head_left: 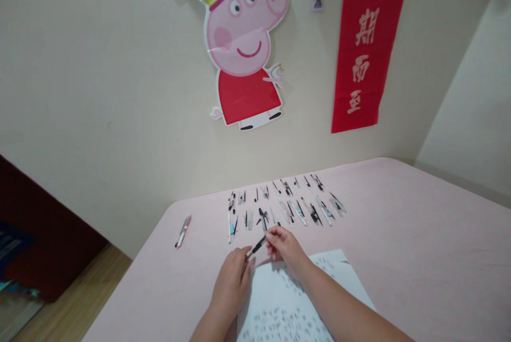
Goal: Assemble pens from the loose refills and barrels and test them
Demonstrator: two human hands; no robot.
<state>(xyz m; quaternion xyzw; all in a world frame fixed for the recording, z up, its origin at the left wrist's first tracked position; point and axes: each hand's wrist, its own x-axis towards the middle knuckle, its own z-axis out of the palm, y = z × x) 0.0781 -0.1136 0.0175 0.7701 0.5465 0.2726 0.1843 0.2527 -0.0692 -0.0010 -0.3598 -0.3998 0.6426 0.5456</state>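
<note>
My left hand (233, 278) and my right hand (285, 246) meet over the pink table (419, 257), each pinching one end of a small black and white pen part (257, 247). Both sets of fingers are closed on it. Just beyond the hands, several pen parts and barrels (287, 206) lie in rows. Under my forearms is a white sheet of paper (287, 305) with handwriting on it.
A red and white pen (183, 231) lies alone at the table's left. The table stands against a cream wall with a cartoon pig cutout (245, 49) and a red banner (365, 44). Wooden floor and dark furniture (35, 235) lie to the left.
</note>
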